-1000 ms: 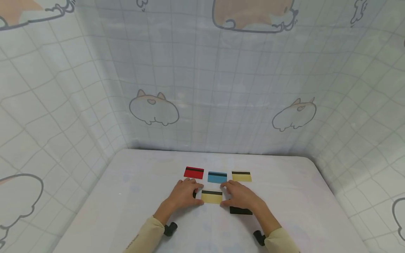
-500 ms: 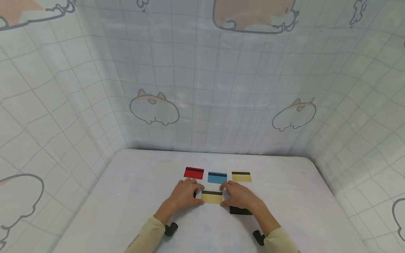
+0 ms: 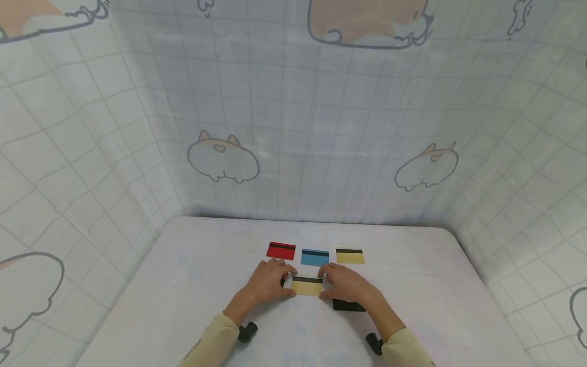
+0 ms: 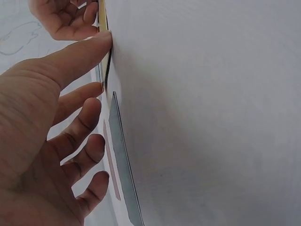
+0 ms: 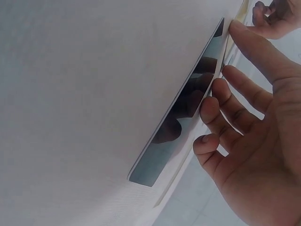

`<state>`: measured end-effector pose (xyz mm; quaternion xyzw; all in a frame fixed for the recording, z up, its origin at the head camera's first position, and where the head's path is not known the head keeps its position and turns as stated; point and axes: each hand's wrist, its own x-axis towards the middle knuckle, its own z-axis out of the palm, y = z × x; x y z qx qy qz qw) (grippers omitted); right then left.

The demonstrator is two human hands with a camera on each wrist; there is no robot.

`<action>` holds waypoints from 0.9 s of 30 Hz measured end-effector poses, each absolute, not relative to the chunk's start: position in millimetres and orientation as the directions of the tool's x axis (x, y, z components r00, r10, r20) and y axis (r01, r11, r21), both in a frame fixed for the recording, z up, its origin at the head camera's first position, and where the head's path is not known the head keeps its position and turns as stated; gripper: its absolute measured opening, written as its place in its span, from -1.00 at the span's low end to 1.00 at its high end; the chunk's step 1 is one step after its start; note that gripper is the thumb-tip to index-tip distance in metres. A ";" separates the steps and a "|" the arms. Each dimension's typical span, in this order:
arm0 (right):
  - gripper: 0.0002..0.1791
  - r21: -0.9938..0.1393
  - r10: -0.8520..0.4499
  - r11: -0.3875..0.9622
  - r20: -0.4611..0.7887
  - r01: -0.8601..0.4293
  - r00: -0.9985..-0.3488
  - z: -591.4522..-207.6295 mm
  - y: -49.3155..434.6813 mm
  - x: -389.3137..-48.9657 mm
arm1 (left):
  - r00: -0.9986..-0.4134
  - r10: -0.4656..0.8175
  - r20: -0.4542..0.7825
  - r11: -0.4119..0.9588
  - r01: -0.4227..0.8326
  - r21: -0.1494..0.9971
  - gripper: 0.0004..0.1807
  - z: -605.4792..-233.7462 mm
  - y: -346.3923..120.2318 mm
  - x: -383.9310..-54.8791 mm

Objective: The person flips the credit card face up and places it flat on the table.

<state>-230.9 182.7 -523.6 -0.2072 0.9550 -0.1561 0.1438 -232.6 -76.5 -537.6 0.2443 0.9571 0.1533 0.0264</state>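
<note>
The nearer yellow card (image 3: pixel 307 288) (dark stripe (image 3: pixel 308 280) near its far edge) lies with its long axis running from left hand (image 3: pixel 267 282) to right hand (image 3: pixel 347 284), each gripping the adjacent short end.

The nearer yellow card (image 3: pixel 307 288) looks plastic, the black card (image 5: pixel 183 103) glossy.
</note>
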 end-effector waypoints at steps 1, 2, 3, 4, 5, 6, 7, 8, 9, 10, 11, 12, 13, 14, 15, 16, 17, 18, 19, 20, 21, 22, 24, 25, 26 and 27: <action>-0.45 -0.359 -0.443 0.864 -0.208 -0.353 -0.872 -523.9 182.6 -231.1 | -0.879 0.476 0.025 0.834 0.460 0.304 -0.43 -537.3 -76.6 -232.4; -0.45 -0.368 -0.449 0.858 -0.202 -0.358 -0.870 -523.6 182.7 -231.0 | -0.879 0.477 0.026 0.834 0.462 0.302 -0.43 -537.1 -76.5 -232.2; -0.45 -0.374 -0.453 0.854 -0.197 -0.361 -0.869 -523.9 182.7 -231.1 | -0.879 0.477 0.027 0.835 0.462 0.301 -0.42 -536.8 -76.4 -231.8; -0.45 -0.380 -0.457 0.851 -0.194 -0.363 -0.868 -523.8 182.7 -231.1 | -0.878 0.477 0.028 0.835 0.463 0.298 -0.42 -536.3 -76.2 -231.5; -0.44 -0.388 -0.460 0.847 -0.191 -0.364 -0.867 -523.3 182.9 -230.9 | -0.878 0.478 0.029 0.835 0.465 0.295 -0.41 -535.7 -76.0 -231.2; -0.44 -0.396 -0.463 0.843 -0.186 -0.365 -0.867 -523.0 182.9 -230.9 | -0.877 0.480 0.031 0.834 0.467 0.292 -0.40 -535.2 -75.8 -231.0; -0.43 -0.401 -0.464 0.840 -0.184 -0.364 -0.867 -523.2 183.1 -230.8 | -0.876 0.482 0.035 0.834 0.470 0.290 -0.40 -534.6 -75.5 -230.7; -0.43 -0.410 -0.465 0.837 -0.181 -0.364 -0.866 -522.7 183.2 -230.6 | -0.874 0.484 0.038 0.833 0.474 0.285 -0.40 -534.2 -75.4 -230.6; -0.43 -0.412 -0.463 0.837 -0.183 -0.360 -0.867 -522.6 183.2 -230.5 | -0.872 0.487 0.041 0.832 0.478 0.282 -0.39 -533.7 -75.3 -230.6; -0.43 -0.415 -0.459 0.838 -0.185 -0.355 -0.869 -522.3 183.3 -230.4 | -0.870 0.490 0.044 0.831 0.482 0.276 -0.39 -533.3 -75.1 -230.7; -0.44 -0.415 -0.458 0.838 -0.184 -0.354 -0.870 -521.7 183.5 -230.2 | -0.868 0.494 0.048 0.830 0.487 0.272 -0.39 -533.1 -74.9 -230.8; -0.44 -0.413 -0.457 0.839 -0.183 -0.354 -0.871 -521.7 183.7 -230.2 | -0.866 0.498 0.051 0.828 0.492 0.267 -0.39 -533.0 -74.7 -230.9; -0.44 -0.409 -0.456 0.841 -0.184 -0.355 -0.871 -521.4 183.9 -230.3 | -0.864 0.501 0.054 0.827 0.497 0.262 -0.39 -532.9 -74.6 -231.1; -0.45 -0.406 -0.453 0.844 -0.186 -0.351 -0.872 -520.8 183.8 -230.2 | -0.862 0.505 0.056 0.826 0.501 0.258 -0.38 -532.5 -74.5 -231.1; -0.45 -0.403 -0.450 0.846 -0.187 -0.350 -0.873 -520.5 183.5 -230.1 | -0.860 0.508 0.059 0.824 0.505 0.256 -0.38 -532.2 -74.5 -231.1; -0.45 -0.397 -0.448 0.849 -0.188 -0.349 -0.874 -520.4 183.2 -230.0 | -0.858 0.511 0.061 0.823 0.508 0.254 -0.38 -531.6 -74.6 -231.0; -0.45 -0.392 -0.447 0.851 -0.187 -0.351 -0.875 -520.4 182.8 -230.1 | -0.855 0.515 0.063 0.820 0.513 0.254 -0.38 -531.1 -74.9 -230.9; -0.45 -0.389 -0.445 0.852 -0.188 -0.350 -0.875 -520.5 182.4 -230.2 | -0.854 0.516 0.064 0.819 0.514 0.256 -0.38 -530.4 -75.1 -230.7; -0.45 -0.387 -0.442 0.855 -0.190 -0.347 -0.877 -520.6 182.1 -230.3 | -0.854 0.517 0.065 0.818 0.515 0.258 -0.38 -529.7 -75.3 -230.3; -0.45 -0.384 -0.439 0.857 -0.194 -0.344 -0.877 -520.6 181.7 -230.2 | -0.854 0.517 0.065 0.817 0.514 0.261 -0.38 -528.9 -75.4 -230.1; -0.44 -0.387 -0.439 0.856 -0.195 -0.342 -0.877 -520.5 181.6 -230.3 | -0.853 0.517 0.064 0.816 0.514 0.264 -0.38 -528.7 -75.5 -230.1; -0.44 -0.388 -0.437 0.857 -0.197 -0.339 -0.878 -520.6 181.5 -230.4 | -0.854 0.517 0.062 0.815 0.513 0.268 -0.38 -528.3 -75.8 -230.0; -0.44 -0.396 -0.436 0.855 -0.201 -0.334 -0.877 -520.2 181.9 -230.5 | -0.855 0.516 0.059 0.815 0.511 0.273 -0.39 -528.7 -76.2 -230.4; -0.43 -0.395 -0.433 0.857 -0.203 -0.331 -0.878 -520.1 182.4 -230.6 | -0.854 0.517 0.058 0.814 0.512 0.275 -0.39 -528.9 -76.4 -230.7; -0.42 -0.390 -0.431 0.859 -0.204 -0.331 -0.879 -520.0 183.2 -230.6 | -0.853 0.518 0.057 0.813 0.512 0.278 -0.39 -529.2 -76.6 -231.1; -0.41 -0.387 -0.429 0.861 -0.203 -0.330 -0.880 -520.1 184.1 -230.8 | -0.852 0.520 0.058 0.812 0.514 0.277 -0.39 -529.7 -76.8 -231.7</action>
